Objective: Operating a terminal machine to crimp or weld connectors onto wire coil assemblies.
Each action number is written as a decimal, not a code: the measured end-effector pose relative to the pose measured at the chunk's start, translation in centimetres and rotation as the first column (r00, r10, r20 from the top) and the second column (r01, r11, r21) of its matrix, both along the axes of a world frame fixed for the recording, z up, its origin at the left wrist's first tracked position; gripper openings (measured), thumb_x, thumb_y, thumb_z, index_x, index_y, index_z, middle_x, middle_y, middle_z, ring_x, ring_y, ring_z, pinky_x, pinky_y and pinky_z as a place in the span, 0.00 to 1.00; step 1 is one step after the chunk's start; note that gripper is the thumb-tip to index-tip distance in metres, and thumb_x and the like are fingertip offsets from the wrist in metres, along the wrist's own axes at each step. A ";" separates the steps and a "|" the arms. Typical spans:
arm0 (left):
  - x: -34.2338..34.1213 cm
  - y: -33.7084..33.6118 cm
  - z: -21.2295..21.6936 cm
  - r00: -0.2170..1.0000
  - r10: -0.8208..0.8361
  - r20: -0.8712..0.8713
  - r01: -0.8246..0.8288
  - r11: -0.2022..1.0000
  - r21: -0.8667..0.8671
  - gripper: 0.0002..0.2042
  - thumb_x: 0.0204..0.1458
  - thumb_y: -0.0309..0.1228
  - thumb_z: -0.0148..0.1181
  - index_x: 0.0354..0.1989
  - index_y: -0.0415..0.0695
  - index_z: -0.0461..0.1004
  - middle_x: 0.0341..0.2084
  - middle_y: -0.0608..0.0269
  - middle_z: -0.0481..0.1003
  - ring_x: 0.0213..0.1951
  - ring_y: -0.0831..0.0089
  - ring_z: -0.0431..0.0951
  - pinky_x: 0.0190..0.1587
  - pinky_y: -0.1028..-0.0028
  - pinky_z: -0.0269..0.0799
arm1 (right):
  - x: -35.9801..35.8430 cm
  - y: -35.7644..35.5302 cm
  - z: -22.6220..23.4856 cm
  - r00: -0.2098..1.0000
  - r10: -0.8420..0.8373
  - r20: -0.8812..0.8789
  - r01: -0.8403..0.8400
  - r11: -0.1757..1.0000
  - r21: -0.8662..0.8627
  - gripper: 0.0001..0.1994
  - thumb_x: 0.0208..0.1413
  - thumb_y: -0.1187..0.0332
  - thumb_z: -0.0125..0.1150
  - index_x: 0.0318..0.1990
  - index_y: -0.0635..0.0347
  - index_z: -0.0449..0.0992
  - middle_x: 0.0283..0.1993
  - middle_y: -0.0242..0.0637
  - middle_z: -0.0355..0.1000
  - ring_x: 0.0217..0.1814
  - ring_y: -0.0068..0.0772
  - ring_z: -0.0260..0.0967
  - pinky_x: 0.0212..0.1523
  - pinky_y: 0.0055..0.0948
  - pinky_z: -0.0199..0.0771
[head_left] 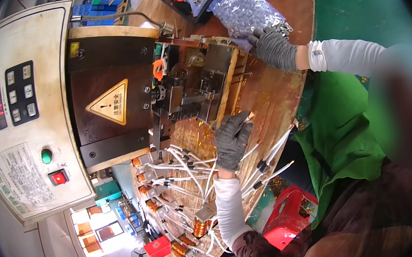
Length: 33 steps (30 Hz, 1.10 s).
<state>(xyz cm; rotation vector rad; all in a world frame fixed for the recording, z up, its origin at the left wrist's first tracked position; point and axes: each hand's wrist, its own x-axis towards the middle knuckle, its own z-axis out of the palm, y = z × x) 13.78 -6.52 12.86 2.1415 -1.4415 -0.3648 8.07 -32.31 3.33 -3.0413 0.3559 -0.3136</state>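
Observation:
My right hand [274,48], in a grey knitted glove, reaches to the mouth of a clear bluish plastic bag [242,5] at the top of the picture. Its curled fingers touch the small shiny metal pieces [281,28] spilling there; what they grip is hidden. My left hand [232,141], gloved alike, is over the wooden table [273,96] beside the machine's tooling [197,94]. Its thumb and fingers come together near a small tan tip, too small to identify. White cables [190,165] with dark sleeves lie beside this hand.
A pale machine panel [23,112] with a red display, buttons and a yellow warning triangle [110,104] fills the left. Copper coils [202,226] join several cables along the table. A black tray [185,5] stands near the bag. Red stools [290,215] are by the table.

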 end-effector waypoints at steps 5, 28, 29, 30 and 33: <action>-0.1 -0.7 0.1 0.994 0.035 -0.101 -0.040 0.998 -0.050 0.10 0.47 0.23 0.59 0.39 0.40 0.76 0.27 0.56 0.74 0.29 0.66 0.76 0.33 0.73 0.71 | -0.2 -0.4 -2.4 0.978 0.069 0.196 -0.062 0.997 -0.042 0.17 0.48 0.67 0.54 0.45 0.62 0.75 0.49 0.45 0.66 0.50 0.46 0.65 0.46 0.42 0.68; -0.2 -1.1 -1.0 0.928 0.057 0.369 0.001 0.988 -0.154 0.08 0.44 0.26 0.58 0.35 0.44 0.77 0.28 0.56 0.76 0.27 0.60 0.77 0.30 0.68 0.73 | -2.6 5.1 1.3 0.751 0.101 0.653 -0.660 0.078 0.747 0.06 0.49 0.74 0.62 0.36 0.61 0.76 0.27 0.32 0.73 0.30 0.24 0.71 0.33 0.26 0.73; -0.2 -1.1 -1.0 0.928 0.064 0.368 -0.004 0.987 -0.161 0.08 0.44 0.26 0.58 0.35 0.44 0.77 0.28 0.56 0.76 0.27 0.60 0.77 0.30 0.68 0.73 | -2.7 5.3 1.5 0.781 0.090 0.619 -0.624 0.057 0.779 0.06 0.49 0.74 0.62 0.36 0.62 0.76 0.27 0.32 0.73 0.29 0.23 0.71 0.32 0.26 0.73; -0.2 -1.1 -0.9 0.932 0.072 0.356 -0.012 0.986 -0.168 0.08 0.45 0.26 0.58 0.35 0.44 0.77 0.28 0.56 0.76 0.27 0.60 0.77 0.30 0.68 0.73 | -2.9 5.5 1.7 0.829 0.082 0.553 -0.550 -0.058 0.833 0.06 0.50 0.74 0.62 0.36 0.63 0.76 0.27 0.32 0.73 0.29 0.22 0.71 0.31 0.25 0.73; -0.2 -0.9 -0.8 0.929 0.111 0.352 -0.052 0.984 -0.173 0.08 0.45 0.25 0.57 0.35 0.43 0.77 0.28 0.55 0.76 0.27 0.59 0.77 0.31 0.68 0.73 | -3.1 6.1 1.9 0.910 0.089 0.405 -0.358 -0.324 0.875 0.05 0.50 0.75 0.61 0.36 0.65 0.76 0.26 0.33 0.73 0.26 0.21 0.71 0.27 0.22 0.73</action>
